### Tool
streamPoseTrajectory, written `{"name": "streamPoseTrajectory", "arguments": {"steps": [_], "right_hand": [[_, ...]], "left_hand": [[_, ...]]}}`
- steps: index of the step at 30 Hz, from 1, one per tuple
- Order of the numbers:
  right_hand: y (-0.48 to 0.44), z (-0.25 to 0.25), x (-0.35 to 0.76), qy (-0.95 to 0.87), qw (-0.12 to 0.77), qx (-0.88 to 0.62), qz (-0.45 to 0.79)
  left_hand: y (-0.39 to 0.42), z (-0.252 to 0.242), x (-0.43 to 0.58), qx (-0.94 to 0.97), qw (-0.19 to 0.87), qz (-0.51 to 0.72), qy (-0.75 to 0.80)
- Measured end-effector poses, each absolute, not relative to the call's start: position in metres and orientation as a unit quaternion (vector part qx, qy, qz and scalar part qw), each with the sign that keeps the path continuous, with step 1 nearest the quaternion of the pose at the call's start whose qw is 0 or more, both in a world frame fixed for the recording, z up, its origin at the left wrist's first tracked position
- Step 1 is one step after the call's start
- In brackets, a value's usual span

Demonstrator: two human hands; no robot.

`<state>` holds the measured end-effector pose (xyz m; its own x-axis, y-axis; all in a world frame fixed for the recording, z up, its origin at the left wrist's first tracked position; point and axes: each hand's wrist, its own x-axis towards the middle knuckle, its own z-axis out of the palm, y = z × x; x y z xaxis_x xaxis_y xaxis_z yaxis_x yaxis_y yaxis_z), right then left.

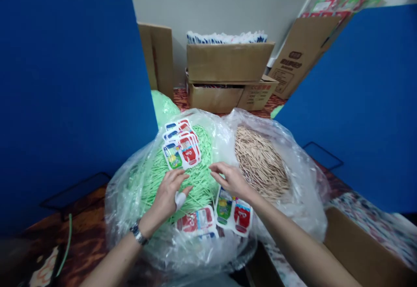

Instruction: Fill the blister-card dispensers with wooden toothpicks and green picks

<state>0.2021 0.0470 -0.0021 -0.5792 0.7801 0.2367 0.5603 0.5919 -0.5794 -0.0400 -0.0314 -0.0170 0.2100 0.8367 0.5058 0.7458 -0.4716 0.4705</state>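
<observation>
- Green sticks (198,182) fill the clear bag (127,187) straight ahead, blurred into one mass.
- Left hand (169,189) lies spread flat on them, gripping nothing; its thumb is wrapped in white.
- Right hand (230,178) is palm down, fingers loosely out; its underside is hidden, so any hold cannot be told.
- Printed packets (182,148) lie on top, print unreadable.
</observation>
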Motion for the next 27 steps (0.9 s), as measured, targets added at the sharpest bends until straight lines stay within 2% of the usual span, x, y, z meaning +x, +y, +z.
{"name": "streamPoseTrajectory", "arguments": {"steps": [4, 7, 9, 14, 17, 20, 27], "right_hand": [[0.019, -0.017, 0.279, -0.854, 0.04, -0.499, 0.144], [0.014, -0.039, 0.309, -0.826, -0.024, -0.548, 0.128], [0.014, -0.051, 0.315, -0.81, -0.009, -0.567, 0.152], [0.018, -0.064, 0.313, -0.79, 0.112, -0.562, 0.217], [0.02, -0.065, 0.314, -0.791, 0.155, -0.548, 0.224], [0.021, -0.065, 0.313, -0.802, 0.145, -0.545, 0.197], [0.021, -0.057, 0.314, -0.81, 0.055, -0.577, 0.09]], "left_hand": [[-0.026, -0.02, -0.033, 0.787, 0.074, 0.364, 0.493], [-0.024, -0.017, -0.022, 0.797, 0.09, 0.356, 0.479], [-0.024, -0.015, -0.016, 0.801, 0.099, 0.354, 0.473], [-0.026, -0.016, -0.01, 0.79, 0.115, 0.364, 0.48], [-0.026, -0.017, -0.011, 0.786, 0.132, 0.353, 0.489], [-0.025, -0.017, -0.008, 0.783, 0.146, 0.351, 0.493], [-0.027, -0.013, 0.008, 0.773, 0.186, 0.346, 0.499]]}}
